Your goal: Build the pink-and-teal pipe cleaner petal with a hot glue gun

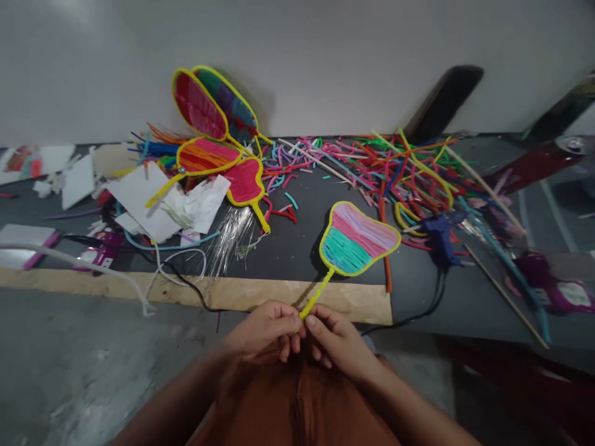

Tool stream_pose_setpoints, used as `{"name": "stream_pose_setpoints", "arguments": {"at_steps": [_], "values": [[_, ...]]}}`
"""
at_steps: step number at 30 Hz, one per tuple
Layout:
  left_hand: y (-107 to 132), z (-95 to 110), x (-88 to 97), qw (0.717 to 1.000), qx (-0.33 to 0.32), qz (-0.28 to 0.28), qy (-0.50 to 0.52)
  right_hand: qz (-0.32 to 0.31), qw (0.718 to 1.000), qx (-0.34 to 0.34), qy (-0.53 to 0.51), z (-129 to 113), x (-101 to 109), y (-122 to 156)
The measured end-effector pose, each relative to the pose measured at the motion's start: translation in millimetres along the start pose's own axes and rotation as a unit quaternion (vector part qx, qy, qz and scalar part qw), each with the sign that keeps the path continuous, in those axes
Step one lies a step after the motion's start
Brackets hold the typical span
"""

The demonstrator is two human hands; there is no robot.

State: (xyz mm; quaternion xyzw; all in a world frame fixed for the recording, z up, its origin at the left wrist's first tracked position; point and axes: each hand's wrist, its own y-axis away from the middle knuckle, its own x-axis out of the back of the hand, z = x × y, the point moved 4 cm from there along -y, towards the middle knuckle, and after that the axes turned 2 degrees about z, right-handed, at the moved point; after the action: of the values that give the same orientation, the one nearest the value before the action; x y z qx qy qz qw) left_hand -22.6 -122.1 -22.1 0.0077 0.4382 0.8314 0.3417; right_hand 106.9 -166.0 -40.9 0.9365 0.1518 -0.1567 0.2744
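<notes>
Both my hands pinch the yellow handle of a small heart-shaped fan made of fuzzy wires, with a yellow rim and lilac, pink and teal bands. My left hand grips the bottom end of the handle with closed fingers. My right hand holds the same end from the other side, thumb against the stem. The fan's head is lifted over the dark mat, just beyond the wooden strip.
Several finished fans lie and lean at the back left by the wall. A heap of coloured fuzzy wires covers the back right. A blue glue gun with its cord lies right of the fan. White paper scraps sit at left.
</notes>
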Motion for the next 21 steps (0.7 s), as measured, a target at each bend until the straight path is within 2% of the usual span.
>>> {"name": "stream_pose_setpoints", "arguments": {"at_steps": [4,8,11,15,21], "values": [[1.6,4.6,-0.6,0.997,-0.018,0.044,-0.068,0.045,0.999,0.006,-0.001,-2.4,0.0,-2.3],[2.9,7.8,-2.3,0.993,-0.022,0.067,-0.097,0.06,0.998,-0.002,-0.034,1.5,0.2,-3.1],[2.6,5.8,-4.3,0.997,-0.023,0.052,-0.044,0.063,0.991,-0.001,-0.12,1.6,-1.1,-5.2],[2.0,-2.7,-4.5,0.997,-0.018,-0.007,0.076,0.023,0.969,-0.019,-0.245,-0.5,-6.0,-8.1],[2.6,-10.1,-2.8,0.994,-0.022,-0.011,0.108,0.015,0.962,-0.031,-0.271,4.5,-10.0,-7.5]]}}
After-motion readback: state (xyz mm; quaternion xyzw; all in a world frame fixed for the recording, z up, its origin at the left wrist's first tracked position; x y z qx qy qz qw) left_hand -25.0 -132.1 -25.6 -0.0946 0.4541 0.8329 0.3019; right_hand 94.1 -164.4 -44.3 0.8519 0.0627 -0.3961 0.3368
